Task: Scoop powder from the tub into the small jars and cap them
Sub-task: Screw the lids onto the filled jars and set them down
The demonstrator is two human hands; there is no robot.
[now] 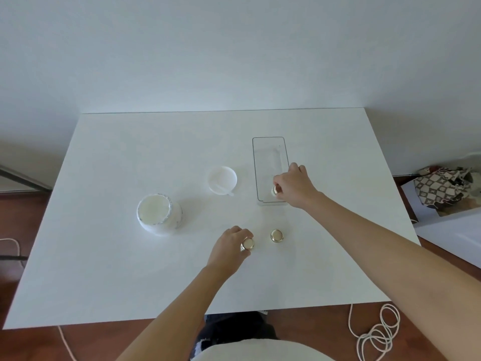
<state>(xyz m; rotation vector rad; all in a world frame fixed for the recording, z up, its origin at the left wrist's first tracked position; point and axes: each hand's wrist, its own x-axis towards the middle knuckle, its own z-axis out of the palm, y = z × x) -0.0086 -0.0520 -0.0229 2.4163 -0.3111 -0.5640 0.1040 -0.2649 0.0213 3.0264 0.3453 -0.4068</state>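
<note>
My left hand [229, 246] pinches one gold-capped small jar [247, 244] near the bench's front edge, my right hand [294, 186] another [274, 190] inside the clear rectangular plastic tray [269, 142]; lifting carelessly risks catching the tray wall, tipping it.

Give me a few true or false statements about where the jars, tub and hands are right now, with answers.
1. The left hand holds a capped jar on the table. True.
2. The right hand is scooping from the tub. False: it holds a jar in the clear tray.
3. The tub is open. True.
4. The third jar is uncapped. False: its gold cap is on.
5. The tub lid lies inside the tray. False: it lies left of it.
</note>
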